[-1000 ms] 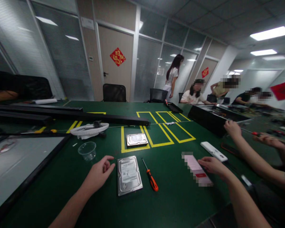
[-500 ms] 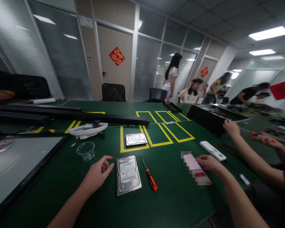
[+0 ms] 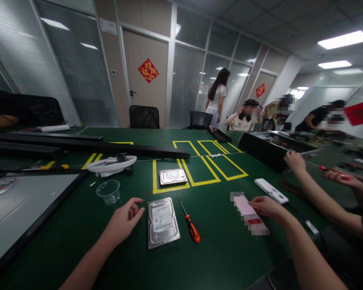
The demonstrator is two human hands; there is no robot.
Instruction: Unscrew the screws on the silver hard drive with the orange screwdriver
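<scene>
My left hand (image 3: 124, 220) rests on the green table just left of a silver hard drive (image 3: 163, 222), its fingers curled with the fingertips pinched together; I cannot make out anything in them. An orange-handled screwdriver (image 3: 190, 226) lies right of the drive. My right hand (image 3: 268, 208) lies on a pink and white card (image 3: 248, 213), fingers closed over its far end. A second hard drive (image 3: 173, 177) sits inside a yellow taped rectangle further back. A clear plastic cup (image 3: 108, 191) stands beyond my left hand.
A white fan guard (image 3: 111, 164) and long black rails (image 3: 87, 147) lie at the back left, a framed panel (image 3: 21, 209) at the left. A white remote (image 3: 271, 191) is beside the card. Another person's hands (image 3: 295, 162) work at the right. Several people are further off.
Both hands hold nearly still. The view has drifted slightly; people in the background have shifted.
</scene>
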